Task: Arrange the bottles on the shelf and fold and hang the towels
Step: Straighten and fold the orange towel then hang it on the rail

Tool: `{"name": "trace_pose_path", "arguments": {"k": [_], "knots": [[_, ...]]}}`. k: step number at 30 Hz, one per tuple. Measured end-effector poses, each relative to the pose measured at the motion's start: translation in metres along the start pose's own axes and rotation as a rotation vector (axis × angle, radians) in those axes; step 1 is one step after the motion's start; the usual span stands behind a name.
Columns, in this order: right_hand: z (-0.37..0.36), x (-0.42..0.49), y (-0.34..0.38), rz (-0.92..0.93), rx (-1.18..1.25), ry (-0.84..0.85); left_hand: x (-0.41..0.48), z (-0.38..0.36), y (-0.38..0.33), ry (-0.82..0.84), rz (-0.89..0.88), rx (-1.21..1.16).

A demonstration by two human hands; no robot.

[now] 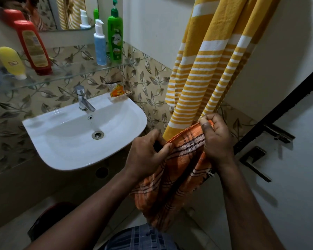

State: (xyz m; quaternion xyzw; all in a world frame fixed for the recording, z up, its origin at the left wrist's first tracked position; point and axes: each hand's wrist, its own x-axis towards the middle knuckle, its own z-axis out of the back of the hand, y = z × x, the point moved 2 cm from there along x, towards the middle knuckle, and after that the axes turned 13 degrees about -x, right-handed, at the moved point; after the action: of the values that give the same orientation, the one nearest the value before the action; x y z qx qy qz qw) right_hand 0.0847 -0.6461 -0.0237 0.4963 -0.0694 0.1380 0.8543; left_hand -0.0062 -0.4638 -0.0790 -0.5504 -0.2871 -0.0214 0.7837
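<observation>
On the glass shelf [76, 73] at the left stood a yellow bottle [11, 62] resting on its cap and a red bottle [33, 47] leaning beside it. Farther right on the same shelf, a white-and-blue pump bottle [99, 46] stood upright just beside a green pump bottle [115, 38]. Below them were the tap [83, 100] and the white sink [43, 134], with an orange sachet [116, 90] on its back rim.

To the right of the sink, the left grip [148, 150] was curled tight, pinching the top edge of the orange checked towel [170, 186]. The towel hung down in front of the person. A yellow striped towel [206, 69] hung against the wall behind it. The right grip [217, 139] was also closed, with thumb and fingers pinching the checked towel's upper right corner. A dark door handle [255, 159] sat at the far right.
</observation>
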Motion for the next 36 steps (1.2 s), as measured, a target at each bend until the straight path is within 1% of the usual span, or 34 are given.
{"name": "trace_pose_path", "arguments": {"k": [5, 8, 13, 15, 17, 18, 21, 22, 23, 26, 30, 33, 36], "knots": [[0.003, 0.003, -0.006, -0.007, 0.005, 0.004, 0.004, 0.002, 0.001, 0.032, 0.033, -0.081], [0.004, 0.003, -0.007, 0.007, -0.054, -0.001, 0.007, 0.002, -0.002, 0.050, 0.003, -0.025], [0.007, 0.003, -0.009, 0.066, -0.151, -0.003, 0.009, 0.001, -0.003, 0.056, 0.157, -0.131], [0.008, 0.003, -0.009, 0.100, -0.168, 0.040, 0.009, 0.001, -0.004, 0.069, 0.183, -0.159], [0.009, 0.001, -0.006, 0.145, -0.168, 0.100, 0.009, 0.001, -0.008, 0.084, 0.163, -0.142], [0.009, 0.000, -0.005, 0.157, -0.175, 0.149, 0.009, 0.001, -0.010, 0.095, 0.141, -0.123], [0.003, -0.002, -0.004, 0.159, -0.265, 0.386, 0.009, 0.003, -0.016, 0.143, 0.032, -0.059], [0.000, -0.003, -0.003, 0.168, -0.283, 0.436, 0.009, 0.004, -0.017, 0.158, 0.002, -0.050], [-0.003, -0.004, -0.003, 0.184, -0.282, 0.449, 0.009, 0.004, -0.017, 0.168, -0.016, -0.051], [-0.005, -0.006, -0.002, 0.224, -0.248, 0.420, 0.008, 0.006, -0.016, 0.157, -0.036, -0.036], [-0.005, -0.008, -0.001, 0.205, -0.307, 0.478, 0.010, 0.008, -0.014, 0.119, -0.016, -0.001], [-0.005, -0.010, 0.001, 0.257, -0.386, 0.378, 0.013, 0.010, -0.009, 0.051, 0.056, 0.008], [-0.003, -0.007, -0.001, 0.283, -0.348, 0.217, 0.011, 0.011, -0.007, 0.055, 0.103, -0.029]]}}
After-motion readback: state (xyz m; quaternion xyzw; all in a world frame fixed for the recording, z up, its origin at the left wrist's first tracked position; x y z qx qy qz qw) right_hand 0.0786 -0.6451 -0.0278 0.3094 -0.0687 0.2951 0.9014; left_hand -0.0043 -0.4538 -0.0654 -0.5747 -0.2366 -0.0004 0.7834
